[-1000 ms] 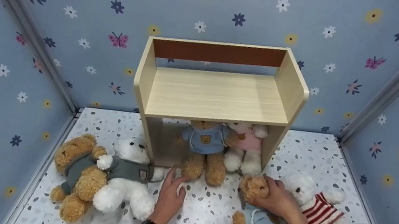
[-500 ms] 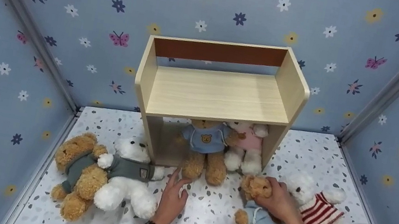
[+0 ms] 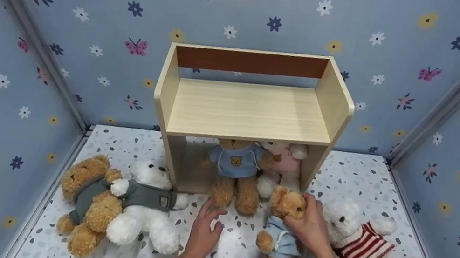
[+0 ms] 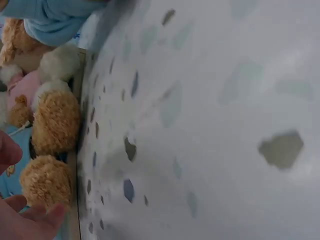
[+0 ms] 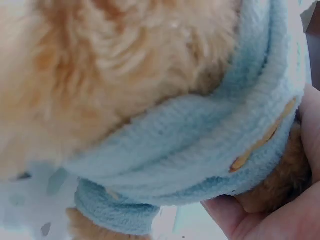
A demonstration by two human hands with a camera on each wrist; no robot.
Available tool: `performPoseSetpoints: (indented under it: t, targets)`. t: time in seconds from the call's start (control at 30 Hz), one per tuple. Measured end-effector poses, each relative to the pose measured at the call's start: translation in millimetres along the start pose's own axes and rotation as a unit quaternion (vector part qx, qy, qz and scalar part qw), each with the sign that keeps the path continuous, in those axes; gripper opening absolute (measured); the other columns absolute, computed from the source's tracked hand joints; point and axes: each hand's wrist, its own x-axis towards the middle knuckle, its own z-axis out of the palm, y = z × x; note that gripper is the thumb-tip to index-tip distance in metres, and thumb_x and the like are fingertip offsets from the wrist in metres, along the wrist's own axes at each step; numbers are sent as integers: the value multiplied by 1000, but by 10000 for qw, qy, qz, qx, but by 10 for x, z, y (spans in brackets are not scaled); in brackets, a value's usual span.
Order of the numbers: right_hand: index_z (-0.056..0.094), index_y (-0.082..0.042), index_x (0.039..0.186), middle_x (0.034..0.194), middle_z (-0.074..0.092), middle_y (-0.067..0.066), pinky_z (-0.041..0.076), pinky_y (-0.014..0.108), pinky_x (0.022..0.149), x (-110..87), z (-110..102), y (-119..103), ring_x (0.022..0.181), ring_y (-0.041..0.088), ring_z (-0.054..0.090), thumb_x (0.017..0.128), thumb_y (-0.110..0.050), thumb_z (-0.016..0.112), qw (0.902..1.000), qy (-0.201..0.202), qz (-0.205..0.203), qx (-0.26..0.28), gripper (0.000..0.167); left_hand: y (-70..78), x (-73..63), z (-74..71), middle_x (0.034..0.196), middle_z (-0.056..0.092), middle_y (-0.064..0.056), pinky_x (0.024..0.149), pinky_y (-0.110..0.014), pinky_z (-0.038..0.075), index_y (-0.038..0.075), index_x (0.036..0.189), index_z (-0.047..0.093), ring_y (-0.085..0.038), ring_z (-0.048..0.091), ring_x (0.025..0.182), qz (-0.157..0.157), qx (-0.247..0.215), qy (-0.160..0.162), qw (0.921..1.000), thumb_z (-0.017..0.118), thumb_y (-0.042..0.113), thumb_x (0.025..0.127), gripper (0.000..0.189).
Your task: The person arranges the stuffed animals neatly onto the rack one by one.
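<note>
In the head view my right hand point(image 3: 312, 226) grips a brown teddy bear point(image 3: 281, 240) in a light blue hoodie by the head and neck. The bear's head overlaps the shelf's front, while its legs trail toward me. Up close in the right wrist view, the blue hoodie point(image 5: 175, 135) fills the middle, with the fingers curled below the bear. My left hand point(image 3: 202, 237) holds nothing; its loosely spread fingers are near the foot of a seated brown bear point(image 3: 235, 163) in a blue hoodie. The left wrist view shows those fingers point(image 4: 35, 220) beside the seated bear's foot point(image 4: 45, 182).
A two-tier wooden shelf point(image 3: 252, 109) stands against the back wall. A white plush in pink point(image 3: 288, 160) sits at lower right inside. On the floor lie a brown bear point(image 3: 90, 199) and white bear point(image 3: 145, 204) at left, and a white bear in red stripes point(image 3: 365, 247) at right.
My right hand has moved left and slightly toward the shelf, carrying the teddy bear with it. My left hand has shifted a little to the right.
</note>
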Motion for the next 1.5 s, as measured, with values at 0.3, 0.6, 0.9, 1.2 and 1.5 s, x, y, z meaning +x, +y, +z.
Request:
performPoseSetpoints:
  t: [0.3, 0.6, 0.9, 1.2, 1.5]
  targets:
    - [42, -6, 146, 136, 44, 26, 49, 50, 91, 38, 103, -232, 110, 37, 56, 82, -17, 78, 9984, 303, -9, 488, 74, 176, -9, 128, 155, 43, -27, 108, -49, 48, 0, 143, 56, -39, 54, 134, 43, -1331, -1116, 9848, 51, 18, 110, 38]
    - [44, -3, 141, 130, 47, 24, 47, 50, 91, 67, 178, -435, 111, 36, 54, 82, -18, 77, 9948, 693, -244, 711, 69, 202, -54, 240, 168, 14, -29, 120, -53, 32, -1, 165, 2, -45, 26, 152, -337, -2691, -2078, 9398, 39, 34, 113, 73]
    - [44, -1, 138, 130, 46, 23, 48, 52, 92, 88, 220, -542, 112, 36, 54, 83, -18, 77, 9940, 839, -369, 598, 67, 339, -3, 332, 159, 40, -20, 117, -38, 35, 0, 162, 24, -29, 41, 145, -332, -2242, -1899, 9553, 67, 40, 99, 86]
    - [45, -4, 137, 127, 47, 25, 51, 55, 88, 89, 302, -655, 108, 40, 56, 82, -24, 80, 9931, 999, -404, 459, 68, 450, -4, 393, 143, 56, -20, 110, -45, 44, -7, 149, 44, -31, 55, 132, -924, -1892, -1055, 9719, 78, 39, 92, 80]
    - [42, -13, 149, 140, 44, 21, 51, 57, 91, 58, 372, -658, 116, 40, 58, 82, -51, 85, 9959, 719, -455, 303, 88, 348, -33, 318, 134, 62, -19, 105, -43, 48, -7, 143, 50, -31, 60, 124, -925, -1915, -676, 9748, 78, 32, 92, 70]
